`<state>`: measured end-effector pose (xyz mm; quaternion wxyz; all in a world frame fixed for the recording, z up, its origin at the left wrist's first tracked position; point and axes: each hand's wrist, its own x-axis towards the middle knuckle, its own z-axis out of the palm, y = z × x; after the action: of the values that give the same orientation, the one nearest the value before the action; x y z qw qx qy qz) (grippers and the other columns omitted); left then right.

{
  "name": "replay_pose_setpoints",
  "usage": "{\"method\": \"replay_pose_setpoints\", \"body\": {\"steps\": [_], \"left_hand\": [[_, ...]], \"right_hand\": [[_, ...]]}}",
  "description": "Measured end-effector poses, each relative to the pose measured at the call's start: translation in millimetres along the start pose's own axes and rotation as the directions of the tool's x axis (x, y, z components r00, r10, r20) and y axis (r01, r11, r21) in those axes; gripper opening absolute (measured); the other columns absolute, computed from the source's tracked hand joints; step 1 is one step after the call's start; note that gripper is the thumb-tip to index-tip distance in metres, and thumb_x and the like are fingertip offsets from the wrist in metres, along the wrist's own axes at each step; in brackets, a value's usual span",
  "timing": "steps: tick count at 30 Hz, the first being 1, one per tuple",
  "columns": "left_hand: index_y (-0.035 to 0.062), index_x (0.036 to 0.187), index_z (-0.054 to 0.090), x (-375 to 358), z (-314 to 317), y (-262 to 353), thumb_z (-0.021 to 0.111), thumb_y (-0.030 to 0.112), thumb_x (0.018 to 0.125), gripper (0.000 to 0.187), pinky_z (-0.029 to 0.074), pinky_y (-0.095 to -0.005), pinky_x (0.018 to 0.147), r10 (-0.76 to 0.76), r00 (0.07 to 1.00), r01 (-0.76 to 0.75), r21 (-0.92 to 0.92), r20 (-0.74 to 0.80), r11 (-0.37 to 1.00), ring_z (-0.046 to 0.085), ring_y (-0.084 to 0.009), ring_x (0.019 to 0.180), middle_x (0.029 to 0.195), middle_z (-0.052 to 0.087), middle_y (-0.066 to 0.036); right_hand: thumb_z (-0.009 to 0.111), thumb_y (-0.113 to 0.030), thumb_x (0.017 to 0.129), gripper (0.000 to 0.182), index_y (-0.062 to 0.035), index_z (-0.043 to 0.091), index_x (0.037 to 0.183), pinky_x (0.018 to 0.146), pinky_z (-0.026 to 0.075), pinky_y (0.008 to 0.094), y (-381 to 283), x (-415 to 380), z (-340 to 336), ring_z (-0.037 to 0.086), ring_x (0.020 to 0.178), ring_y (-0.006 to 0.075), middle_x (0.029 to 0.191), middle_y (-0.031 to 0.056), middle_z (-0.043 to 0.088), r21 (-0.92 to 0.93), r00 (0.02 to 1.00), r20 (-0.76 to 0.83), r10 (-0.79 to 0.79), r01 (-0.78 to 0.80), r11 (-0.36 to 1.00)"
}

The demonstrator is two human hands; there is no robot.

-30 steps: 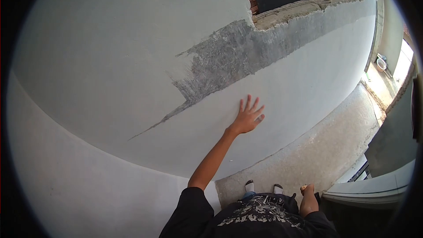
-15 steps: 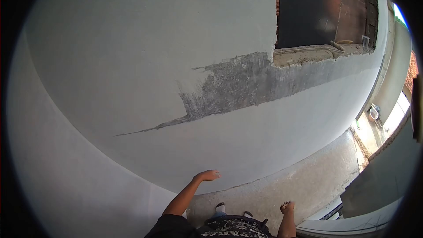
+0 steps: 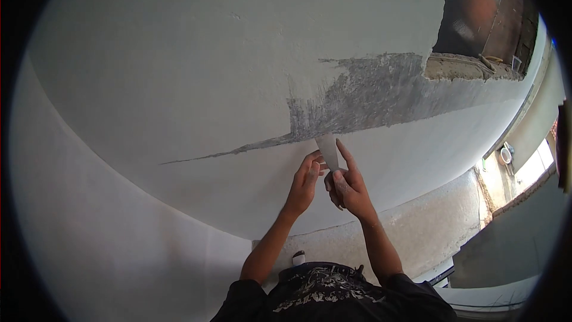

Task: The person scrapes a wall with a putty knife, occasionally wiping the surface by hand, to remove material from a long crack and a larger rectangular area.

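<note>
My right hand (image 3: 348, 189) is closed round the lower end of a putty knife (image 3: 327, 150), its index finger stretched up along one side. The pale blade widens upward, its handle hidden in my palm. Just left of the blade is my left hand (image 3: 305, 180), raised with fingers slightly bent and apart, the fingertips right at the blade's edge. Beyond both hands stands a white wall (image 3: 238, 95) with a rough grey unpainted patch (image 3: 375, 95), and the blade's tip overlaps the patch's lower border in this view.
At upper right is a wall opening with a broken ledge (image 3: 459, 68), holding a clear cup (image 3: 516, 61). A concrete floor (image 3: 429, 211) runs along the wall's foot. A white bucket (image 3: 506, 155) sits far right, and another wall (image 3: 119, 220) closes the left side.
Both hands have risen from low beside my body to meet in front of the wall. The putty knife now shows in my right hand. The view has shifted left.
</note>
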<state>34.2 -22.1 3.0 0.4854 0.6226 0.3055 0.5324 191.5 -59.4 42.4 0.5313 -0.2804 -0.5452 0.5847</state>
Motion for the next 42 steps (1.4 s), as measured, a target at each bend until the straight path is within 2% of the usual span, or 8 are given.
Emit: {"method": "replay_pose_setpoints", "body": {"steps": [4,9,12,23,25,30,37,42], "left_hand": [[-0.0035,0.132,0.042,18.1,20.4,22.6,0.032,0.024,0.108,0.038,0.048,-0.0388,0.099,0.151,0.978,-0.163,-0.073,-0.144,0.984,0.06,-0.0273,0.118,0.128,0.057,-0.023],[-0.0044,0.097,0.055,31.3,25.7,28.3,0.045,0.017,0.105,0.025,0.055,-0.0283,0.073,0.093,0.93,-0.154,-0.146,-0.356,0.977,0.066,-0.0142,0.081,0.089,0.067,-0.012],[-0.0038,0.088,0.056,37.2,17.5,33.5,0.047,0.014,0.104,0.026,0.048,-0.0253,0.063,0.187,0.906,-0.169,0.08,-0.381,0.982,0.055,-0.0068,0.072,0.078,0.061,-0.004],[-0.0023,0.081,0.055,31.2,25.6,35.6,0.05,0.014,0.103,0.027,0.037,-0.0237,0.056,0.088,0.909,-0.118,-0.05,-0.408,0.992,0.044,-0.0039,0.066,0.07,0.052,0.002],[-0.0013,0.081,0.054,29.9,24.1,21.6,0.049,0.014,0.103,0.028,0.038,-0.023,0.056,0.124,0.913,-0.131,0.008,-0.39,0.991,0.044,-0.0034,0.066,0.071,0.052,0.002],[-0.0023,0.082,0.055,38.1,18.2,34.6,0.049,0.013,0.103,0.027,0.041,-0.0234,0.057,0.166,0.913,-0.167,0.03,-0.374,0.985,0.048,-0.0041,0.067,0.07,0.053,0.001],[-0.0019,0.08,0.054,35.8,12.7,35.6,0.05,0.014,0.103,0.028,0.037,-0.0243,0.054,0.139,0.926,-0.141,0.022,-0.35,0.99,0.044,-0.0041,0.065,0.07,0.052,0.002],[-0.0024,0.079,0.055,31.6,18.6,35.5,0.05,0.014,0.103,0.029,0.035,-0.0232,0.056,0.137,0.913,-0.12,0.068,-0.383,0.99,0.042,-0.0031,0.066,0.068,0.05,0.002]], "right_hand": [[0.044,-0.018,0.104,0.059,-0.0096,0.021,0.157,0.051,0.041,0.0193,11.2,22.7,20.8,0.049,0.057,0.0047,0.082,0.0049,0.061,-0.169,0.988,-0.07,-0.136,0.122,0.978],[0.047,-0.014,0.101,0.054,-0.0053,0.033,0.153,0.065,0.046,0.021,27.7,53.2,28.4,0.05,0.067,0.0058,0.087,0.005,0.062,-0.446,0.86,-0.136,-0.492,0.39,0.806],[0.047,-0.011,0.1,0.053,-0.0044,0.036,0.151,0.07,0.046,0.021,9.3,52.5,41.0,0.051,0.07,0.0065,0.084,0.0045,0.062,-0.433,0.88,-0.224,-0.418,0.295,0.852],[0.048,-0.006,0.095,0.056,-0.0043,0.037,0.15,0.069,0.044,0.0197,-9.5,39.3,45.0,0.05,0.071,0.0064,0.078,0.0039,0.061,-0.484,0.927,-0.29,-0.238,0.072,0.872],[0.047,-0.006,0.095,0.056,-0.0044,0.037,0.151,0.071,0.045,0.0207,19.9,42.0,35.7,0.053,0.073,0.0072,0.083,0.007,0.065,-0.561,0.894,-0.259,-0.365,0.169,0.811],[0.046,-0.008,0.094,0.057,-0.0044,0.037,0.151,0.104,0.04,0.0355,-3.7,45.0,49.2,0.064,0.103,0.0206,0.112,0.0243,0.068,-0.414,0.92,-0.339,-0.196,0.041,0.909],[0.046,-0.008,0.094,0.056,-0.0032,0.037,0.15,0.088,0.047,0.0267,12.2,52.2,49.7,0.062,0.092,0.0141,0.106,0.0213,0.07,-0.518,0.866,-0.299,-0.402,0.206,0.83],[0.046,-0.007,0.095,0.055,-0.0001,0.038,0.149,0.094,0.045,0.0277,17.6,46.2,49.8,0.061,0.102,0.0154,0.115,0.0227,0.068,-0.534,0.844,-0.321,-0.43,0.213,0.818]]}}
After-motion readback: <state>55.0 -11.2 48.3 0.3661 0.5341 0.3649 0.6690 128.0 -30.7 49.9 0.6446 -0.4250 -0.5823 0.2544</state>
